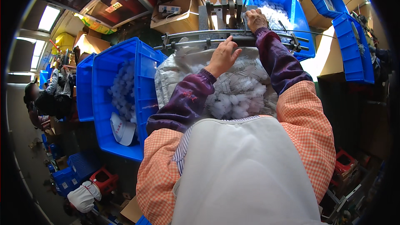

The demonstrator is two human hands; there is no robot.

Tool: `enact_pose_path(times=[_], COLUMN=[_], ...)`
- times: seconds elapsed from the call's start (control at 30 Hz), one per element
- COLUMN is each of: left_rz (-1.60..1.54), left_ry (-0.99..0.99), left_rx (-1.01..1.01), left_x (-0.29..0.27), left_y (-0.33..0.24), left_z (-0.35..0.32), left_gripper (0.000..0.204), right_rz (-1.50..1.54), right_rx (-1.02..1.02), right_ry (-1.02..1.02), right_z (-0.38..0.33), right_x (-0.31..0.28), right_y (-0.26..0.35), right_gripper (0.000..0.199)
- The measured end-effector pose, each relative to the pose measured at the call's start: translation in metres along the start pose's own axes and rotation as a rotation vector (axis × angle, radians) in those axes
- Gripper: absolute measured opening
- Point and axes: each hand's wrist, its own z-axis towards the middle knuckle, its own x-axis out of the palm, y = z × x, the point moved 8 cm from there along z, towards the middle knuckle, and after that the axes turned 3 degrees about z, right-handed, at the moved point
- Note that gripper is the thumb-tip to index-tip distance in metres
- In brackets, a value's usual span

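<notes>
My left hand hovers over the near side of a metal bench device, beside its horizontal rails. Its fingers are stretched and apart, with nothing visible in them. Farther forward, my right hand is at the device's right side with curled fingers. Whatever it grips is hidden. Under my forearms lies a pale woven sack, its mouth open. It holds many white translucent plastic pieces, some with comb-like rows of thin pins. Behind my right hand, a blue bin contains more white pieces.
Left of the sack stands a large blue bin with white pieces and a white cap. A cardboard box holds a power strip. Blue crates are at right. Another person is at far left.
</notes>
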Motion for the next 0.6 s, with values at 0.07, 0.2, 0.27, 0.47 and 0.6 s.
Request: enact_pose_path(times=[0.07, 0.2, 0.27, 0.47, 0.6], left_rz=[0.007, 0.018, 0.012, 0.005, 0.014], left_ry=[-0.013, -0.012, -0.005, -0.014, -0.025], left_rx=[0.007, 0.016, 0.006, 0.005, 0.014], left_x=[0.0009, 0.0007, -0.0004, -0.0004, 0.0010], left_y=[0.0005, 0.0006, -0.0005, 0.0001, -0.0002], left_z=[-0.0006, 0.0000, 0.0003, 0.0002, 0.0003], left_gripper=[0.031, 0.031, 0.031, 0.031, 0.030], right_rz=[-0.047, -0.080, -0.048, -0.072, -0.049], right_rx=[-0.016, -0.013, -0.020, -0.054, -0.055], right_ry=[0.006, 0.004, 0.000, 0.034, -0.013], right_z=[0.0008, -0.0001, -0.0003, 0.0021, 0.0034], right_x=[-0.0003, -0.0013, -0.0021, 0.0010, 0.0044], right_y=[0.0043, 0.0055, 0.0059, 0.0068, 0.0030], right_gripper=[0.016, 0.014, 0.014, 0.014, 0.012])
